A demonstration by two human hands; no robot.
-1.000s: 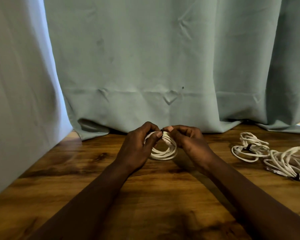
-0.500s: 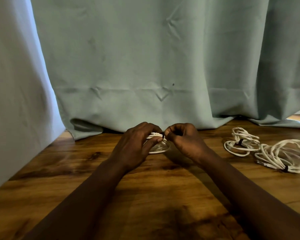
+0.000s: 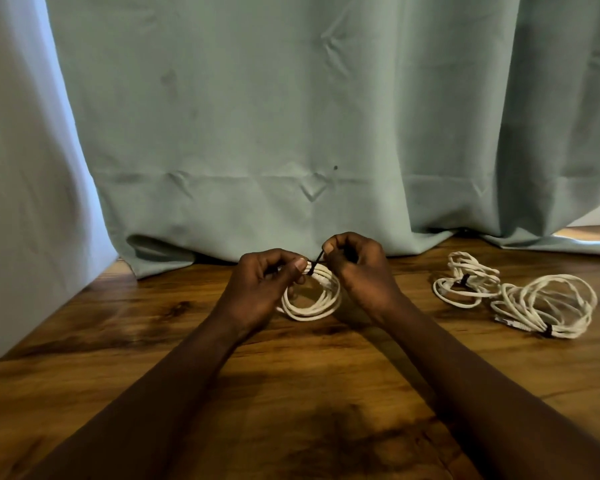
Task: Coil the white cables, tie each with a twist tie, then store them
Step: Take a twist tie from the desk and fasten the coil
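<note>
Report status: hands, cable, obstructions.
Left hand grips coiled white cable; right hand pinches thin black twist tie at its top. Smaller tied white cable bundle and larger tied white cable bundle lie clear, rightward.

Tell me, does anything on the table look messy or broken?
Nothing is broken or spilled. The far-right tied coil looks floppy, its loops spreading apart. The black twist tie pinched by the right hand sticks up from the middle coil the left hand holds.

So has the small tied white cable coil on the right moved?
No. The small tied white cable coil still lies beside the larger tied coil, under the same green curtain fold.
</note>
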